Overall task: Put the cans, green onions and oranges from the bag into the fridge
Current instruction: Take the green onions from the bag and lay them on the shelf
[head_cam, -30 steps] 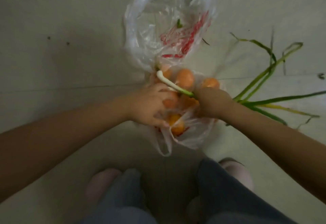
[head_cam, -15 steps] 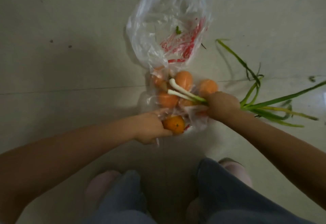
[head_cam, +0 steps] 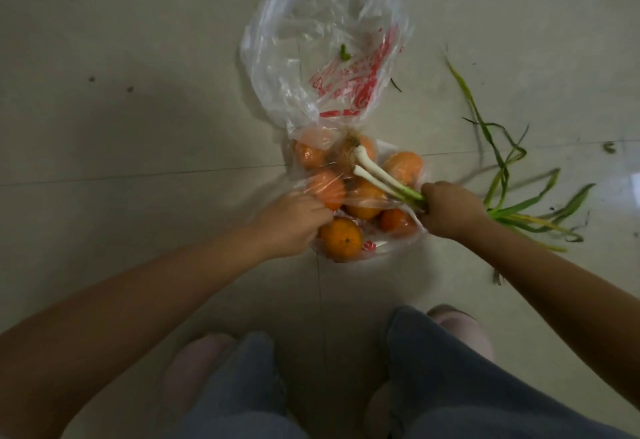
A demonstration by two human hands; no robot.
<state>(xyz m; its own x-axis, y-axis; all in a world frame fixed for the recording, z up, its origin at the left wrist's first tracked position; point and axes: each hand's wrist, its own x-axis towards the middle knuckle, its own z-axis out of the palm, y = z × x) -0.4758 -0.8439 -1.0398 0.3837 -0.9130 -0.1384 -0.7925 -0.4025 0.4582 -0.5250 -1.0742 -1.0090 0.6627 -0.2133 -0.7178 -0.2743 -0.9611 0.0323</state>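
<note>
The green onions (head_cam: 384, 179) are gripped in the person's right hand (head_cam: 450, 210), whose fingers are curled tight round the stalks where white turns to green. The white bulb ends point toward 10 o'clock and lie over the oranges (head_cam: 341, 238); the long green leaves trail out behind the fist toward 3 o'clock, sprawling on the floor (head_cam: 138, 40).

The oranges sit clustered inside the near end of a clear plastic bag (head_cam: 311, 40) with red print, which lies on the floor at 12 o'clock from the person's feet. One orange at the 6 o'clock edge of the cluster shows plainly through the film; the others crowd behind it toward 12 o'clock.

The left hand (head_cam: 294, 220) is at 9 o'clock of the oranges, its fingers curled and pinching the bag's film just beside the nearest fruit.

A small green scrap (head_cam: 344, 53) lies within the empty far part of the bag. At 6 o'clock, the person's dark trouser legs (head_cam: 450, 369) and pale slippers (head_cam: 194, 362) stand on the tiled floor.
</note>
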